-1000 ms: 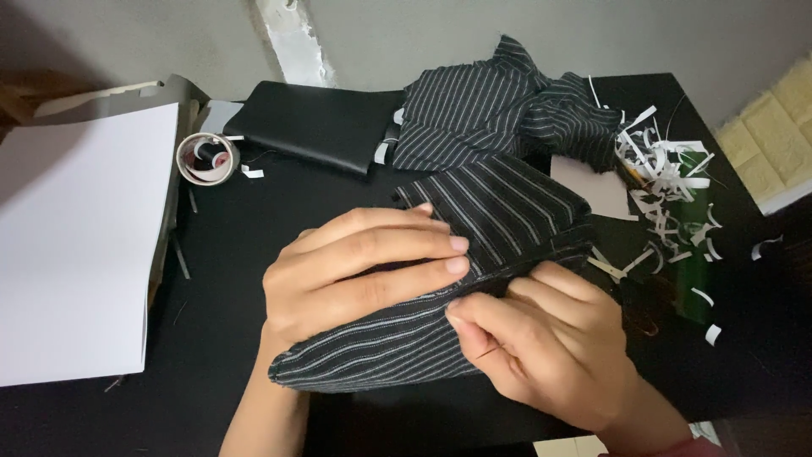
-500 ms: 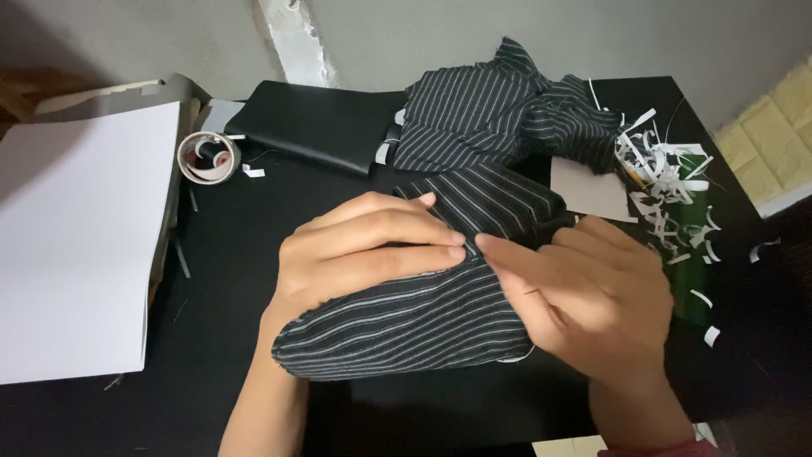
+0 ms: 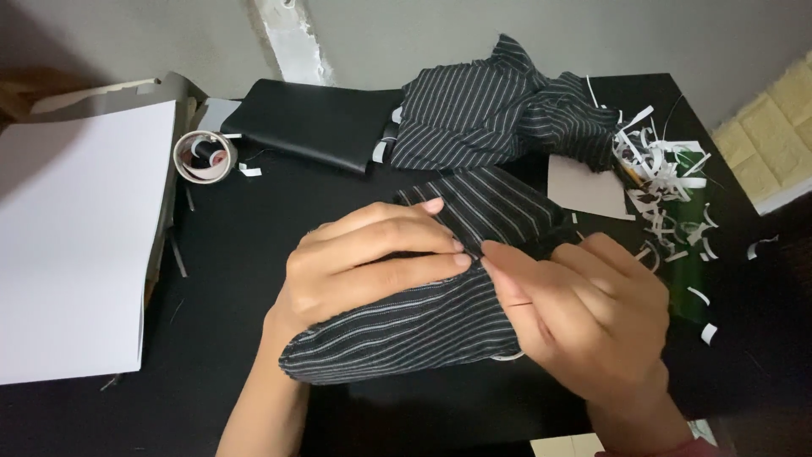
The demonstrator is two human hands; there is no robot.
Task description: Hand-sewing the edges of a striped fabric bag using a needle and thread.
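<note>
A white board (image 3: 72,245) lies at nine o'clock. A tape roll (image 3: 205,157) sits at ten, beside a black pouch (image 3: 309,123) near eleven. Shredded white paper strips (image 3: 664,182) scatter at two o'clock.

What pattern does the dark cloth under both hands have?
The dark folded cloth is black with thin pale stripes, clearest in the head view.
</note>
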